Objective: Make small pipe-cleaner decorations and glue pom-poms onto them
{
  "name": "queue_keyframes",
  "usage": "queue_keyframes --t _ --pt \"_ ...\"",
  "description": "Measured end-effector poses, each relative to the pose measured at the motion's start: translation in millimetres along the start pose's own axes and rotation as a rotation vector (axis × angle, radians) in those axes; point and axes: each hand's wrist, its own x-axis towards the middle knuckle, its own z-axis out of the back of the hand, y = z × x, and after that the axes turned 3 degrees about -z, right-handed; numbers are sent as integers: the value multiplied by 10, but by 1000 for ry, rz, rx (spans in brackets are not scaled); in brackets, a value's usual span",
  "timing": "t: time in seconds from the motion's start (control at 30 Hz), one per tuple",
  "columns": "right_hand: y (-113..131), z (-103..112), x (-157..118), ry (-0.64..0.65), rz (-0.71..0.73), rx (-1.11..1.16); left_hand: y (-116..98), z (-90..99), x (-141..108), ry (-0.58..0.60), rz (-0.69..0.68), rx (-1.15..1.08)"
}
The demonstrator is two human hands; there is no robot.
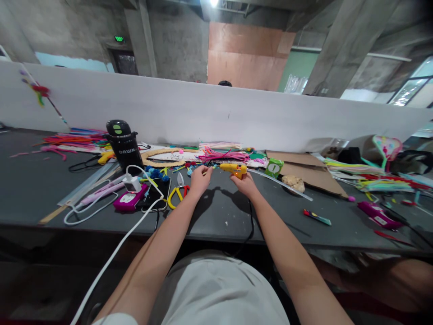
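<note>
A yellow glue gun (234, 169) is in my right hand (244, 183), its nozzle pointing left and a clear glue stick (280, 183) trailing out of its back to the right. My left hand (200, 180) is closed, fingertips pinched just left of the nozzle; the small item between them is too tiny to make out. Yellow-handled pliers (176, 194) lie open on the dark table (216, 221) to the left of my left hand. Behind both hands lies a bundle of pink pipe cleaners (225, 155).
A black bottle (124, 146) stands at the left, near a purple power socket (130, 201) with a white cable. Cardboard (313, 174), a green box (274, 167), a tan lump (293, 183) and a cutter (317, 217) are on the right. A white partition (189, 110) borders the back.
</note>
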Motion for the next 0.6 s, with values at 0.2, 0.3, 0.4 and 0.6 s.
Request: queue_keyframes --t 0.2,0.3,0.4,0.6 --pt "52 40 -19 12 1 -33 7 -4 6 1 -20 9" --pt "66 59 -20 26 3 -63 8 -6 4 2 -17 1" --pt "59 68 -16 24 8 -87 4 -4 0 0 -12 -20" --pt "37 84 -3 3 0 -112 -29 15 -8 -5 1 -35"
